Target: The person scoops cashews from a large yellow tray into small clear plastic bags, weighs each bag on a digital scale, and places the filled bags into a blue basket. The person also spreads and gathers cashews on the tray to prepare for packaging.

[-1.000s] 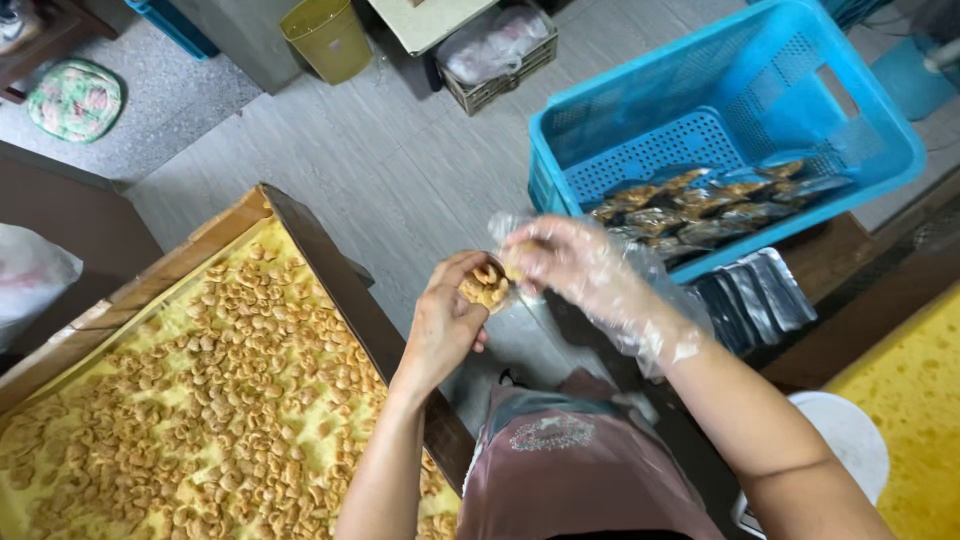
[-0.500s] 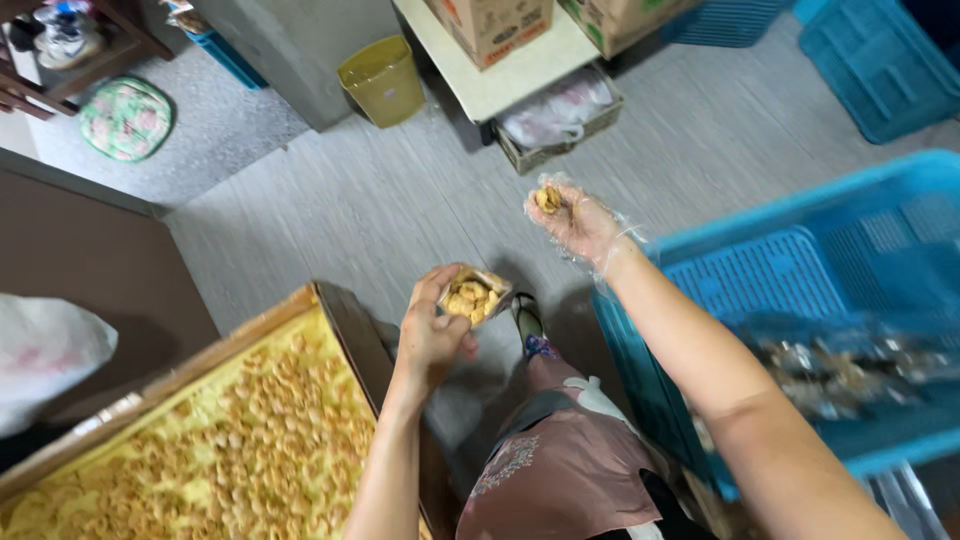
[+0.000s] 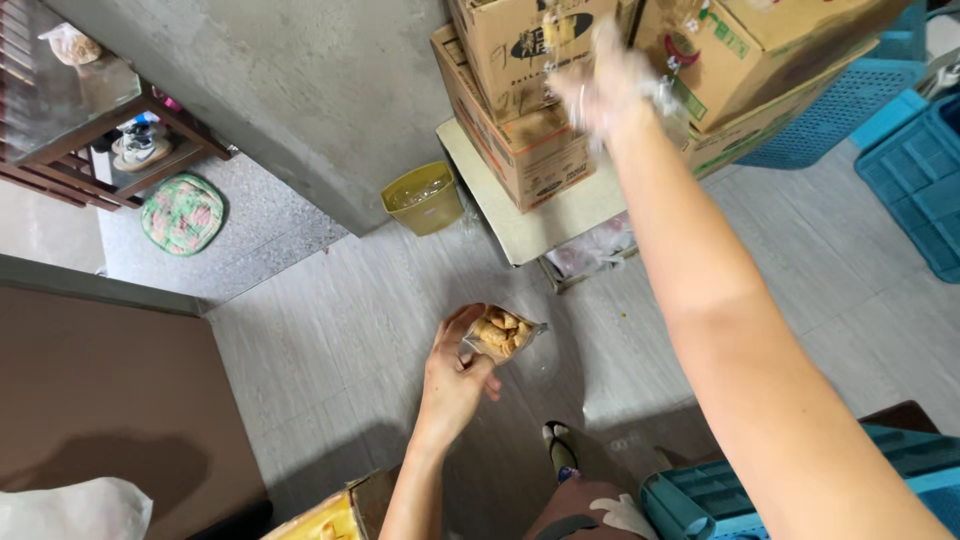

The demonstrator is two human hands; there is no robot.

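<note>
My left hand (image 3: 452, 378) holds a small clear bag (image 3: 500, 334) filled with golden-brown snack pieces, low over the grey floor. My right hand (image 3: 598, 88), in a thin clear plastic glove, is stretched far forward and up, in front of the stacked cardboard boxes (image 3: 530, 120). It is blurred by motion, so I cannot tell whether anything is in its fingers. My right forearm (image 3: 720, 300) crosses the view diagonally. The two hands are far apart.
The boxes stand on a low white table (image 3: 530, 225), with a yellow bin (image 3: 423, 197) beside it. Blue plastic crates (image 3: 915, 170) lie at right, another (image 3: 720, 500) at bottom right. A brown surface (image 3: 100, 400) fills the left, with a tray corner (image 3: 330, 515) at the bottom edge.
My right hand has swung up and away from the bag toward the boxes. The view has tilted forward, so the snack tray and blue basket have mostly left the frame. The left hand keeps the bag.
</note>
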